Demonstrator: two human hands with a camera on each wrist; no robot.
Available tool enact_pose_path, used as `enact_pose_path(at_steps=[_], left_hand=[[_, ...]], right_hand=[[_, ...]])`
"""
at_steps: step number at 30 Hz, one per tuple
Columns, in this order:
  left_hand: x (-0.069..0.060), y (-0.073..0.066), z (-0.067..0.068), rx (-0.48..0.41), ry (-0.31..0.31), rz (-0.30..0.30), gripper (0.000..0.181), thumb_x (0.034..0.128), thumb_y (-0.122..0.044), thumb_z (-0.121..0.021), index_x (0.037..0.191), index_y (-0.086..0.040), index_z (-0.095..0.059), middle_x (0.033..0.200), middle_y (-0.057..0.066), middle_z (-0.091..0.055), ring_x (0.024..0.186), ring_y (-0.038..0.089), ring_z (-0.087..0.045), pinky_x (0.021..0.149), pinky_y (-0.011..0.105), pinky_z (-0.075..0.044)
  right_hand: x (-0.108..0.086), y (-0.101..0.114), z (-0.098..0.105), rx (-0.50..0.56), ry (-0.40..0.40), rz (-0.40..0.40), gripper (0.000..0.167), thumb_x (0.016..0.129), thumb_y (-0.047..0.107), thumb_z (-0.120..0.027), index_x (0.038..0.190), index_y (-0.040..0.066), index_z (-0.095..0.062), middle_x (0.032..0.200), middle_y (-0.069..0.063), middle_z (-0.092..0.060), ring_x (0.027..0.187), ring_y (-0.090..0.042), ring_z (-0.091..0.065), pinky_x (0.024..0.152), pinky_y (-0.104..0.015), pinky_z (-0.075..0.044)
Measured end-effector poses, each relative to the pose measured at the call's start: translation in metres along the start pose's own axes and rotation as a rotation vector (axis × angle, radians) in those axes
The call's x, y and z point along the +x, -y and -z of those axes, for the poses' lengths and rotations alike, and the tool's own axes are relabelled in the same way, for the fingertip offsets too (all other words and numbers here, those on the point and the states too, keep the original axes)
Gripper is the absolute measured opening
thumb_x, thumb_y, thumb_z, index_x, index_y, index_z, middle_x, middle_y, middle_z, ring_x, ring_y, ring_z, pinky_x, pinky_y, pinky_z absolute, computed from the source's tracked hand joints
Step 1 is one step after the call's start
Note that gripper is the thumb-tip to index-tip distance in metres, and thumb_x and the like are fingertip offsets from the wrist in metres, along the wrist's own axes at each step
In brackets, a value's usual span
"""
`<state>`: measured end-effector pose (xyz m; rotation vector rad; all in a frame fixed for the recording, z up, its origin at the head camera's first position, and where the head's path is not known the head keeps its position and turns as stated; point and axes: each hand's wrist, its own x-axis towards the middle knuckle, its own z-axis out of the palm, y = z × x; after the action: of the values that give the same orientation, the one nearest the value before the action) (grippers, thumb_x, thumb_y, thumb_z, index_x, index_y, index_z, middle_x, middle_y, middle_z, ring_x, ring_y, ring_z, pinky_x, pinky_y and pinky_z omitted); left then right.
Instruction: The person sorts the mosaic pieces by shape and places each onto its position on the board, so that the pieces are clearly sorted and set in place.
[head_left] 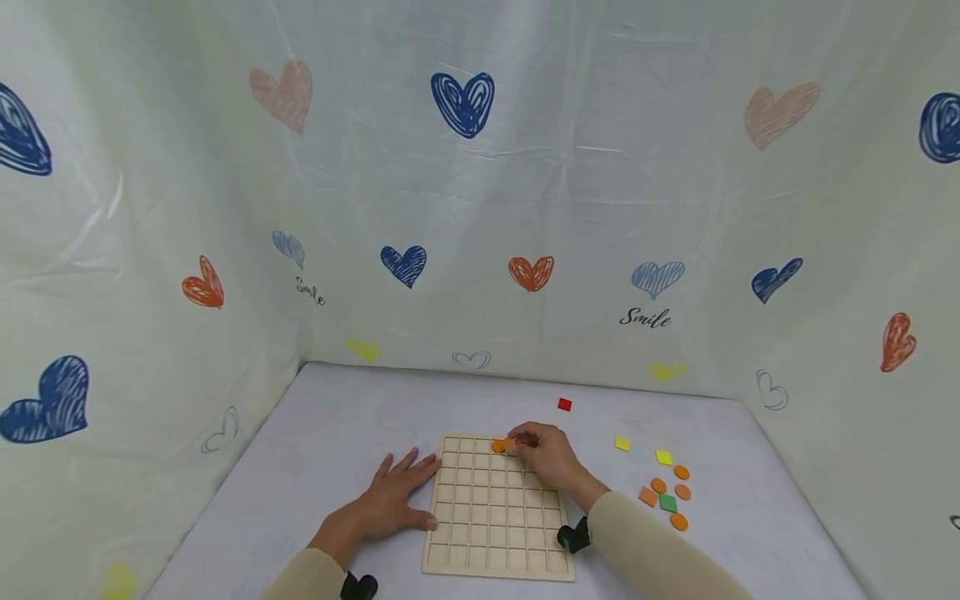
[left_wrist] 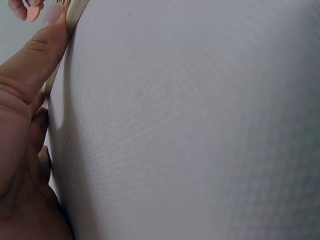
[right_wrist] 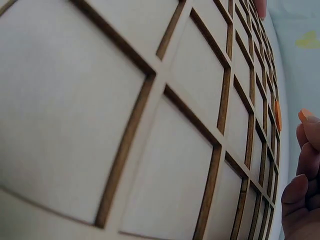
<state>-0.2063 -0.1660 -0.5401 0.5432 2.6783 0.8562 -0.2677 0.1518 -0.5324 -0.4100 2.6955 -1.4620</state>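
A wooden grid board [head_left: 480, 537] with square recesses lies on the white table. In its far row sits a round orange disc [head_left: 498, 447], also seen edge-on as an orange disc [right_wrist: 278, 116] in the right wrist view. My right hand [head_left: 551, 457] is over the board's far right part, pinching a second orange disc [head_left: 511, 446] between thumb and fingertips, just right of the first. In the right wrist view this held disc [right_wrist: 303, 115] is raised off the board. My left hand [head_left: 390, 500] rests flat with spread fingers, its thumb and fingertips touching the board's left edge.
Right of the board lie several orange discs [head_left: 681, 472], an orange square [head_left: 648, 497], a green square [head_left: 667, 502] and two yellow squares [head_left: 663, 457]. A red square [head_left: 565, 404] lies beyond the board. A heart-printed curtain [head_left: 480, 208] surrounds the table.
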Motion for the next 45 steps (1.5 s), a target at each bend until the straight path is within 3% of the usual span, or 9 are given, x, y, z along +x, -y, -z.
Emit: enact_pose_path(at_steps=[13,19,27,34,45], left_hand=[[0.001,0.003,-0.001,0.007,0.001,-0.009,0.103,0.0795,-0.054,-0.086,0.163,-0.014,-0.041,0.171,0.008,-0.037,0.164,0.040,-0.014,0.131,0.066,0.004],[0.002,0.003,-0.001,0.010,-0.006,-0.019,0.102,0.0792,-0.053,-0.086,0.163,-0.014,-0.042,0.171,0.009,-0.037,0.163,0.041,-0.015,0.131,0.067,0.004],[0.002,0.003,-0.002,0.001,-0.010,-0.015,0.102,0.0784,-0.051,-0.087,0.162,-0.013,-0.043,0.170,0.009,-0.038,0.163,0.041,-0.015,0.131,0.067,0.004],[0.003,0.003,-0.003,-0.005,-0.016,-0.001,0.103,0.0773,-0.054,-0.087,0.162,-0.014,-0.044,0.170,0.008,-0.039,0.163,0.040,-0.016,0.132,0.065,0.005],[0.003,0.002,-0.003,-0.014,-0.016,0.003,0.103,0.0778,-0.053,-0.087,0.162,-0.014,-0.043,0.170,0.008,-0.038,0.163,0.040,-0.016,0.132,0.064,0.005]], right_hand=[[-0.001,-0.001,-0.010,-0.008,0.050,0.013,0.014,0.097,0.007,-0.074,0.108,0.013,-0.080,0.095,0.002,-0.075,0.082,-0.011,-0.061,0.071,-0.022,-0.055],[-0.001,0.000,-0.014,0.018,0.068,0.030,0.013,0.096,0.011,-0.077,0.108,0.010,-0.080,0.097,0.001,-0.076,0.087,-0.010,-0.065,0.075,-0.020,-0.056],[-0.002,-0.001,-0.018,-0.014,0.060,0.066,0.013,0.095,0.011,-0.078,0.107,0.008,-0.080,0.095,0.000,-0.077,0.086,-0.006,-0.065,0.076,-0.021,-0.057],[-0.005,-0.002,-0.019,-0.073,0.045,0.058,0.014,0.094,0.013,-0.079,0.108,0.011,-0.080,0.097,0.002,-0.076,0.087,-0.007,-0.065,0.076,-0.022,-0.057],[-0.007,0.002,-0.020,-0.084,0.044,0.056,0.014,0.094,0.014,-0.079,0.108,0.010,-0.080,0.098,0.001,-0.075,0.085,-0.010,-0.062,0.074,-0.023,-0.055]])
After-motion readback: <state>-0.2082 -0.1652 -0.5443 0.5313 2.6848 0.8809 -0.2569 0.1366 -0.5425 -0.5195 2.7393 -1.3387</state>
